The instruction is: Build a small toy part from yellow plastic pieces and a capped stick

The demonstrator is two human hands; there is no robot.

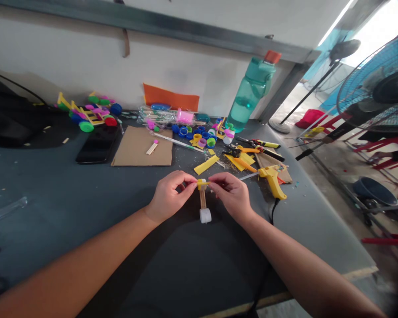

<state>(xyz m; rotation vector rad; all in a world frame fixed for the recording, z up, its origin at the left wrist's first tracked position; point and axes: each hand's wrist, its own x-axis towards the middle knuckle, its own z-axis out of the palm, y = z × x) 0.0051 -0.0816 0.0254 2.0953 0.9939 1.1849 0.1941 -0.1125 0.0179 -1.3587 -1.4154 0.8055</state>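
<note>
My left hand [172,194] and my right hand [231,194] meet above the dark table, each with thumb and index finger pinched. Between the fingertips stretches a thin yellow strip [203,183], one end in each hand. Directly behind and below it is a small piece built of wooden sticks [203,199], with a white bottle cap [205,216] at its near end. Another whitish cap at the far end is partly covered by the strip. Whether the fingers also touch the stick piece I cannot tell.
Right of my hands lies a yellow glue gun [272,181], with pliers [248,150] behind it. Several bottle caps [199,134], a cardboard piece [142,150], a phone [97,145] and a teal bottle [248,95] stand or lie toward the wall. A fan [381,84] is at the right.
</note>
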